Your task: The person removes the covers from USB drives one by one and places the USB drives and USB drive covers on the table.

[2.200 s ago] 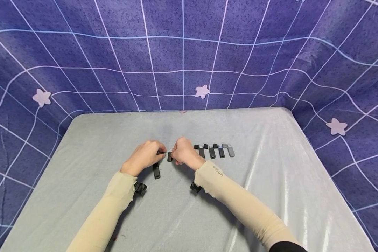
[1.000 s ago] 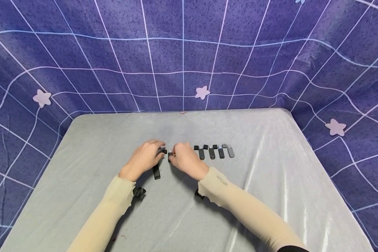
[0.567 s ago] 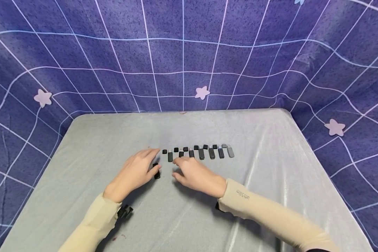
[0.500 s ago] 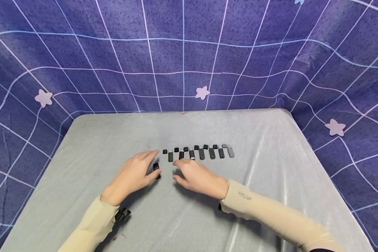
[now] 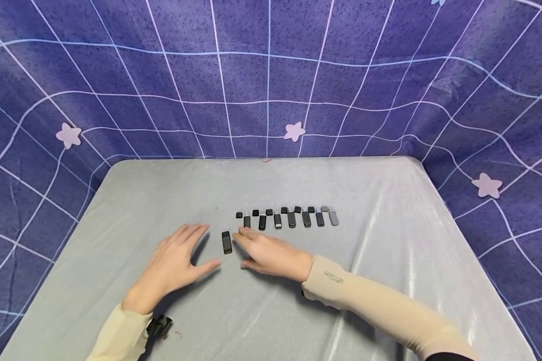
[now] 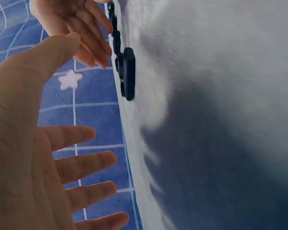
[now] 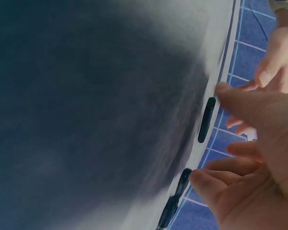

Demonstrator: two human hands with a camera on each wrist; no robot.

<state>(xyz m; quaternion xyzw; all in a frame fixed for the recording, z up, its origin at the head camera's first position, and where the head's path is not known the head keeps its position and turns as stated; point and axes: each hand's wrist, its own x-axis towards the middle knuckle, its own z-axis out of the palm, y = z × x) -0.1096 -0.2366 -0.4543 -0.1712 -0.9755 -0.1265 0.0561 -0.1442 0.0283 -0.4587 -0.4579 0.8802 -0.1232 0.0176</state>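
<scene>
A capped black USB stick (image 5: 227, 242) lies by itself on the table, between my two hands. My left hand (image 5: 173, 263) hovers left of it with fingers and thumb spread, holding nothing. To its right is my right hand (image 5: 273, 253), fingers extended and holding nothing, with its fingertips close to the stick. In the left wrist view the black stick (image 6: 128, 74) lies beyond the thumb. Behind the hands runs a row of uncapped USB sticks (image 5: 291, 218), each with a small cap (image 5: 284, 210) near its plug. The right fingers overlap the lower end of the leftmost uncapped stick (image 5: 247, 219).
A grey cloth covers the table (image 5: 162, 190). A purple gridded curtain (image 5: 235, 75) with star shapes surrounds its back and sides. The row ends at the right with a grey stick (image 5: 333, 217) and its grey cap (image 5: 324, 208).
Both hands have let go at the row's left end, leaving an uncapped stick and its cap there. The left hand has drawn back left and nearer; the right hand has also come nearer.
</scene>
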